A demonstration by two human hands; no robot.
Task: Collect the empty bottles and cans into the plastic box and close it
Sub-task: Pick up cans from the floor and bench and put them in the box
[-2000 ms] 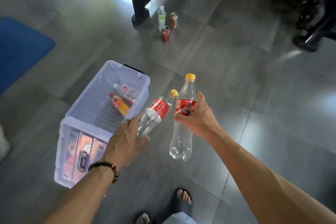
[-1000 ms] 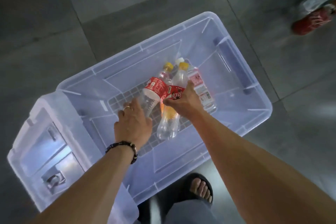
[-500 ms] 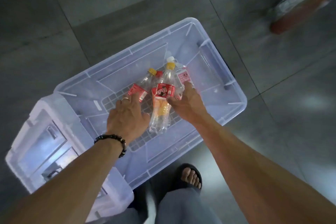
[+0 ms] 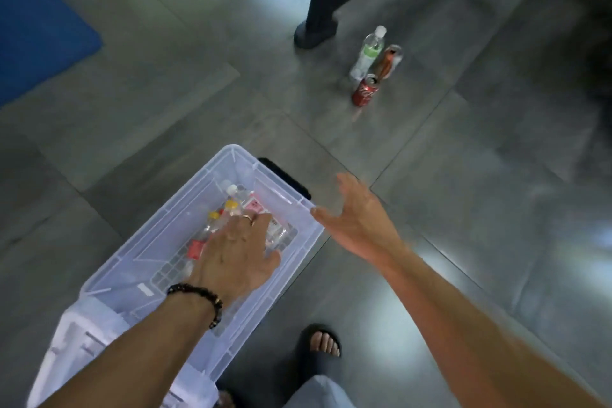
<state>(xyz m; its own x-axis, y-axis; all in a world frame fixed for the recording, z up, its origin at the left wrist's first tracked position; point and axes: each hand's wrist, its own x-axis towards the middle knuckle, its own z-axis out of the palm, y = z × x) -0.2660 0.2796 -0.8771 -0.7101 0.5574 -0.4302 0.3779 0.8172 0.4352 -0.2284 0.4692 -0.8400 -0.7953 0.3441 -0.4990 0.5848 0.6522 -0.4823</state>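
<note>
the left hand (image 4: 235,255) lies spread, palm down, on the bottles (image 4: 231,209) inside the plastic box (image 4: 159,242) – gripping nothing – while the right hand (image 4: 359,219) hangs empty and splayed just past the box's corner, well apart from the standing bottle (image 4: 368,51) and two cans (image 4: 365,90).

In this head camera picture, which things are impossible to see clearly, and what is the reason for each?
- Bottles in the plastic box: the left hand covers most of them, so their count is unclear.
- Left fingers: whether they grip a bottle cannot be told.
- Box lid: cut off by the bottom edge and hidden by the left forearm.
- Labels on the floor bottle and two cans: too small and blurred.
</note>
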